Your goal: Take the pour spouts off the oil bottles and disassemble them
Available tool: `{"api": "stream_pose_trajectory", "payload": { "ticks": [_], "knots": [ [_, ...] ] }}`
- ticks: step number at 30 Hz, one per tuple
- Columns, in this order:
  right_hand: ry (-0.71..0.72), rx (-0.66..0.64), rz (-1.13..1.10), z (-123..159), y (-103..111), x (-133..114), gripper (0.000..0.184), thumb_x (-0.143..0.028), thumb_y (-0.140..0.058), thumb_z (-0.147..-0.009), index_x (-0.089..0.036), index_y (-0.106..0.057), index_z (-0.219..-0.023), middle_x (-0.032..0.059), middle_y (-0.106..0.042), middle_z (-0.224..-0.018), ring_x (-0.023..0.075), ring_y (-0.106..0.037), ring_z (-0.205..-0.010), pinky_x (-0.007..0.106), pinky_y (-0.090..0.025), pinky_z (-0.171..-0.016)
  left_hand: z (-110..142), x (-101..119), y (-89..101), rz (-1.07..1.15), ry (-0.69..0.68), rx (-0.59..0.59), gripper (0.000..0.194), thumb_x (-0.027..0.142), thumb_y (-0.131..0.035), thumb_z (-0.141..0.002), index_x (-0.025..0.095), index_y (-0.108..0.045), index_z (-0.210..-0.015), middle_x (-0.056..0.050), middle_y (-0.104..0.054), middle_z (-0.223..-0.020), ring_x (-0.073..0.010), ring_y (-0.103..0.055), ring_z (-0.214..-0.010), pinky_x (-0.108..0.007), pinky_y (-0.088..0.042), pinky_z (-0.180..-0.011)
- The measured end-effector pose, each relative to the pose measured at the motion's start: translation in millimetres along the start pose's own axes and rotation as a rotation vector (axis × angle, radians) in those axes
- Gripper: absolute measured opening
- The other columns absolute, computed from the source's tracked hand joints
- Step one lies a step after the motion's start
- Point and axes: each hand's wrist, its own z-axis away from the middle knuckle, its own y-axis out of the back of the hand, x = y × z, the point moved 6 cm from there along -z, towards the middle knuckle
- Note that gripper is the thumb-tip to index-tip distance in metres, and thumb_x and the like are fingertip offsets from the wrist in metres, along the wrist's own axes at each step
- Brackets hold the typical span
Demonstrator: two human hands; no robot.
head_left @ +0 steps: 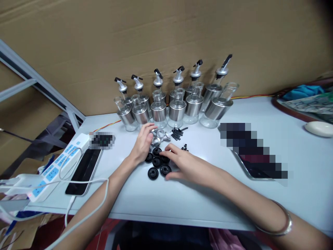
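Several round black stoppers (153, 173) lie in a cluster on the table. Over their right side my right hand (186, 163) reaches with thumb and fingers apart, the fingertips touching or just above the stoppers. My left hand (142, 143) rests at the cluster's left edge, its fingers loosely curved and apart, beside a group of silver ring-like pourer parts (161, 134). Part of that group is hidden behind the left hand. To the right are thin black strips (178, 133) in a small pile. Tiny black pieces (185, 147) sit just beyond my right hand.
Glass bottles with metal sleeves (177, 113) stand in two rows; the back row carries pourer spouts (178, 78). At left lie a phone (84, 172), a white power strip (61, 161) and cables. A dark-screened device (256, 166) and a white oval object (319, 128) are at right.
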Motion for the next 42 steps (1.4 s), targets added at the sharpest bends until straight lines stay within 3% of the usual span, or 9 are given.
{"api": "stream_pose_trajectory", "payload": {
  "ticks": [5,8,11,14,19,24,29,36,42],
  "knots": [
    [0.034,0.081,-0.021,-1.3,3.5,-2.4,0.066,-0.042,-0.071,-0.071,-0.011,-0.048,-0.125,0.0117,-0.052,-0.109,0.0204,-0.059,-0.085,0.035,-0.052,-0.074,-0.4,-0.3,-1.5,0.031,0.012,0.005,0.049,0.051,-0.019,-0.094,0.017,-0.045,-0.12,-0.012,-0.045,-0.128,-0.019,-0.04,-0.125,-0.037,-0.029,-0.109],
    [-0.004,0.274,-0.019,-0.1,19.2,3.6,0.054,-0.047,-0.061,-0.079,-0.014,-0.052,-0.12,0.0126,-0.052,-0.112,0.0224,-0.056,-0.096,0.039,-0.049,-0.084,-0.4,-3.2,2.0,-0.002,0.056,0.036,0.042,0.042,-0.023,-0.093,0.018,-0.046,-0.119,-0.011,-0.046,-0.125,-0.0195,-0.04,-0.124,-0.04,-0.029,-0.108],
    [-0.1,0.422,0.13,1.6,28.2,14.0,0.047,-0.048,-0.051,-0.085,-0.013,-0.056,-0.117,0.0157,-0.054,-0.116,0.0289,-0.049,-0.108,0.048,-0.043,-0.09,-0.9,-2.2,-4.2,-0.066,0.06,-0.093,0.04,0.036,-0.042,-0.084,0.02,-0.048,-0.12,-0.01,-0.043,-0.131,-0.0237,-0.036,-0.127,-0.045,-0.026,-0.108],
    [-0.125,0.368,0.219,-0.6,21.9,17.1,0.053,-0.05,-0.044,-0.088,-0.01,-0.054,-0.121,0.0174,-0.053,-0.124,0.0325,-0.044,-0.114,0.05,-0.04,-0.089,-0.9,-0.6,-10.9,-0.133,0.074,-0.21,0.043,0.025,-0.051,-0.075,0.024,-0.053,-0.117,-0.006,-0.04,-0.138,-0.0268,-0.028,-0.132,-0.049,-0.018,-0.11],
    [-0.043,0.277,0.175,-4.0,14.2,11.1,0.043,-0.043,-0.039,-0.093,-0.015,-0.054,-0.122,0.0142,-0.055,-0.126,0.0274,-0.047,-0.113,0.045,-0.04,-0.086,-0.4,-0.4,-10.8,-0.167,0.131,-0.197,0.035,0.024,-0.048,-0.079,0.026,-0.056,-0.113,-0.004,-0.046,-0.134,-0.0259,-0.027,-0.133,-0.052,-0.016,-0.109],
    [-0.268,0.495,0.373,2.8,37.3,51.9,0.038,-0.02,-0.032,-0.091,-0.011,-0.06,-0.115,0.0168,-0.06,-0.117,0.0301,-0.049,-0.104,0.046,-0.039,-0.078,1.0,1.2,-9.8,-0.211,0.135,-0.177,0.028,0.026,-0.047,-0.083,0.024,-0.057,-0.109,-0.005,-0.049,-0.131,-0.0261,-0.029,-0.132,-0.054,-0.016,-0.109],
    [-0.243,0.375,0.45,4.5,40.5,85.0,0.039,-0.017,-0.03,-0.09,-0.015,-0.061,-0.114,0.0147,-0.059,-0.118,0.0281,-0.047,-0.104,0.043,-0.036,-0.077,1.5,3.1,-9.4,-0.224,0.129,-0.168,0.028,0.025,-0.048,-0.083,0.024,-0.056,-0.109,-0.006,-0.049,-0.13,-0.0265,-0.031,-0.131,-0.054,-0.017,-0.108],
    [-0.295,0.314,0.486,6.3,43.9,79.0,0.034,-0.024,-0.035,-0.091,-0.014,-0.068,-0.094,0.0133,-0.061,-0.1,0.027,-0.048,-0.093,0.041,-0.033,-0.073,2.2,2.8,-10.0,-0.219,0.127,-0.174,0.027,0.024,-0.047,-0.083,0.023,-0.056,-0.109,-0.006,-0.049,-0.13,-0.0258,-0.029,-0.132,-0.055,-0.013,-0.109],
    [-0.22,0.306,0.411,1.3,32.8,75.6,0.036,-0.023,-0.034,-0.092,-0.014,-0.058,-0.117,0.0139,-0.06,-0.112,0.0276,-0.047,-0.103,0.041,-0.035,-0.077,2.1,2.3,-10.5,-0.235,0.131,-0.177,0.027,0.025,-0.047,-0.084,0.024,-0.055,-0.11,-0.005,-0.049,-0.131,-0.0261,-0.03,-0.132,-0.055,-0.015,-0.108]
  ]
}}
